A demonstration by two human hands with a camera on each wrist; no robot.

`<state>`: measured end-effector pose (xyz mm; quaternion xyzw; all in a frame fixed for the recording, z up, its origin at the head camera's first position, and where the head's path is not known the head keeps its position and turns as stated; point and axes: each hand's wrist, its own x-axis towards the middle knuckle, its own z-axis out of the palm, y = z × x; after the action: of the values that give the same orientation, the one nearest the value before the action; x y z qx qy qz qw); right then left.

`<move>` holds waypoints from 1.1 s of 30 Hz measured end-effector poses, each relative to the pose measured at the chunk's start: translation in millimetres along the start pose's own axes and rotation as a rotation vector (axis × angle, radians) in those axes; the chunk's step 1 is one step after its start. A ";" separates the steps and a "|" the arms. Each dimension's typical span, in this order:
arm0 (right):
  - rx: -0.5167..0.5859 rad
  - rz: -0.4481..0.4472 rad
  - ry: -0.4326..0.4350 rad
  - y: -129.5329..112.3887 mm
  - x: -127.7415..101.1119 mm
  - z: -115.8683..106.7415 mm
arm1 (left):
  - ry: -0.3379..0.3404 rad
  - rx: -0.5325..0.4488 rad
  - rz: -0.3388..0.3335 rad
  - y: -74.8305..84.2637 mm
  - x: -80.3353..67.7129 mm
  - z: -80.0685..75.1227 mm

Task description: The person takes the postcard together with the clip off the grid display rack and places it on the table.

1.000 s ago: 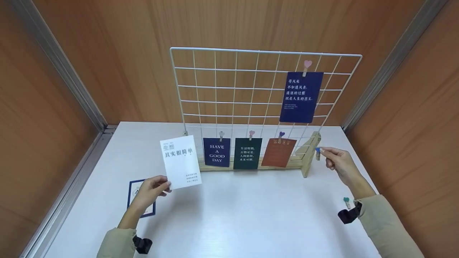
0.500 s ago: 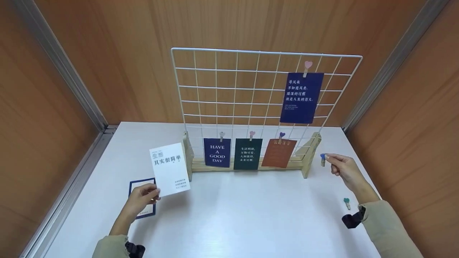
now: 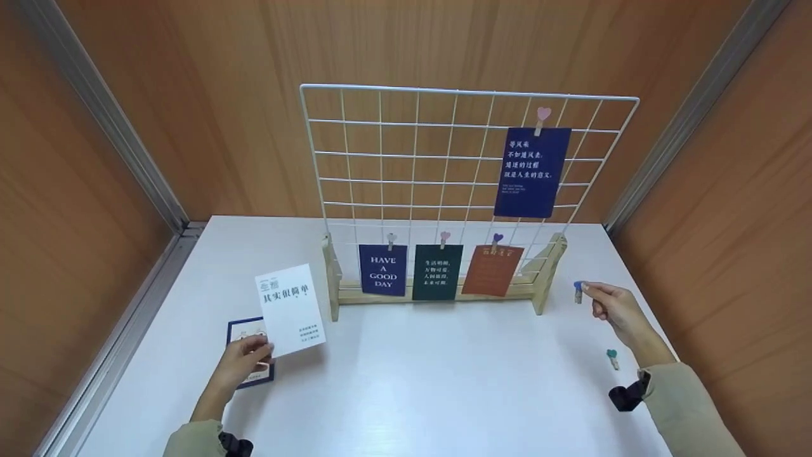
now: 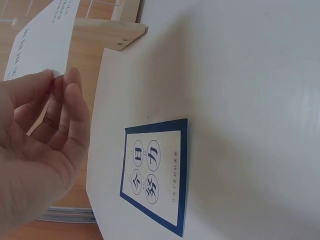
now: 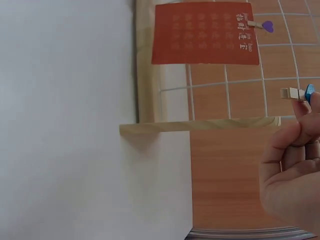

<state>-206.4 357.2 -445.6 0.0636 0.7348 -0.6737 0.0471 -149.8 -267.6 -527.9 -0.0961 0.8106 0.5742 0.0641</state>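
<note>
My left hand pinches the lower corner of a white card with black Chinese print and holds it above the table, left of the grid stand; the wrist view shows the same card between thumb and fingers. Under the hand lies a blue-bordered card. My right hand pinches a small wooden clothespin with a blue heart, right of the stand's wooden foot.
A white wire grid stands on a wooden base, with a navy card clipped high at right and three cards clipped along the bottom row. A clothespin with a green heart lies by my right wrist. Wood-panel walls enclose the white table.
My left hand has lowered the white card down and to the left, away from the grid. My right hand has drifted right and down with the blue-heart clothespin.
</note>
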 end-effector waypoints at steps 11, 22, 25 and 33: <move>-0.017 0.039 0.014 13.6 -0.7 -9.4 | 0.006 -0.007 -0.071 -13.4 1.5 3.0; -0.051 0.051 0.028 31.2 -5.3 -19.2 | -0.011 0.011 -0.097 -21.0 2.3 5.9; -0.063 0.071 0.037 35.8 -6.3 -21.5 | -0.008 0.015 -0.109 -24.3 4.1 6.8; -0.102 0.106 0.052 46.8 -7.9 -29.0 | -0.017 0.028 -0.107 -27.1 5.8 10.3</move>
<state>-190.8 389.8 -487.9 0.1175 0.7648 -0.6300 0.0667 -149.3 -267.0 -557.5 -0.1335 0.8117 0.5593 0.1027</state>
